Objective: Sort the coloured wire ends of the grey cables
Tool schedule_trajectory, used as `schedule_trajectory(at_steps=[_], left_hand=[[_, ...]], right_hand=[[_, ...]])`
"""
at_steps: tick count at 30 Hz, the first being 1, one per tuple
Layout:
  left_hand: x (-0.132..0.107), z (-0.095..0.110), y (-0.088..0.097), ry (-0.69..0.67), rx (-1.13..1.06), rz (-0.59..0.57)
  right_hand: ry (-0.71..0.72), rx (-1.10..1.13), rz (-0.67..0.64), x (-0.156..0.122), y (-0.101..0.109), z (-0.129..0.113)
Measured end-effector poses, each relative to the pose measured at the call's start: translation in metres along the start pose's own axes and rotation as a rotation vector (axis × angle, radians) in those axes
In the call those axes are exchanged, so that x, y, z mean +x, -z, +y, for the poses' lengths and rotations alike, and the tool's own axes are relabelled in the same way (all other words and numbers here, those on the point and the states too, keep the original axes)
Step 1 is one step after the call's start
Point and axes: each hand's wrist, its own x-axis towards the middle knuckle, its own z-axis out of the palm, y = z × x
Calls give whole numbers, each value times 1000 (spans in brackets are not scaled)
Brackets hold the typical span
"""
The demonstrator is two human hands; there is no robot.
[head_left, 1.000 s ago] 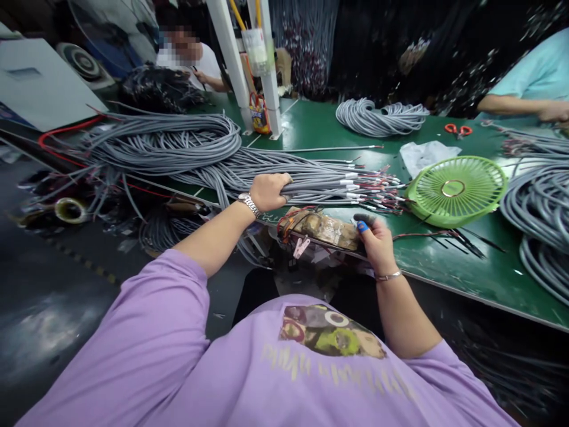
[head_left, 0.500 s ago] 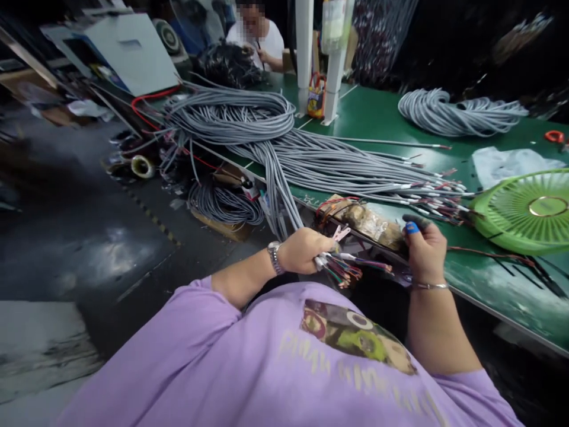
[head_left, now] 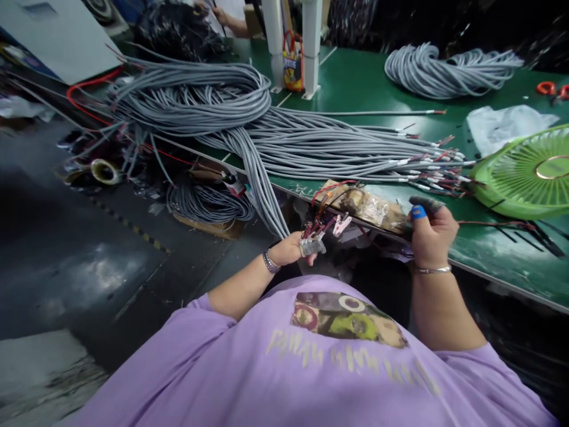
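My left hand (head_left: 288,249) is closed around a bundle of grey cables (head_left: 262,184), whose stripped ends with coloured wires (head_left: 317,228) stick up by the fingers. Grey wrapping covers one of its digits. Just right of those ends, a pink clip (head_left: 341,225) sits at the table edge. My right hand (head_left: 433,237) is curled, thumb against forefinger, beside the right end of a tape-wrapped block (head_left: 373,207). Blue tape circles its thumb and a dark cover sits on the forefinger. Whether anything is between these fingers is hidden.
More grey cables (head_left: 320,148) lie along the green table (head_left: 355,77), with a coil (head_left: 448,71) behind. A green fan (head_left: 533,172) stands at right beside a plastic bag (head_left: 507,127). White posts (head_left: 312,47) rise at the back. A co-worker's hand (head_left: 220,15) shows beyond.
My left hand has turned over, so the wire ends now point upward and away instead of right. My right hand stays by the block. The view has tipped downward.
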Motion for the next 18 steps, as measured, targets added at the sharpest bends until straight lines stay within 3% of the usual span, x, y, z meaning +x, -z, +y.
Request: schedule_trajectory(at_steps=[1, 3, 7, 8, 11, 15, 18], left_hand=[[-1, -2, 1, 1, -18, 21], [-3, -3, 2, -8, -22, 58], [-8, 3, -5, -40, 37, 87], [-8, 4, -7, -44, 54, 94], [-9, 4, -15, -66, 123, 101], [-15, 3, -18, -139, 277, 76], [-30, 5, -16, -226, 269, 219]], right_hand=[[25, 35, 25, -9, 0, -8], [15, 100, -87, -32, -1, -29], [-58, 146, -633, -78, -16, -70], [-83, 130, -719, -85, -22, -76], [-98, 111, -761, -94, -42, -84], [12, 104, -720, -93, -56, -83], [102, 109, -807, -93, -49, -77]])
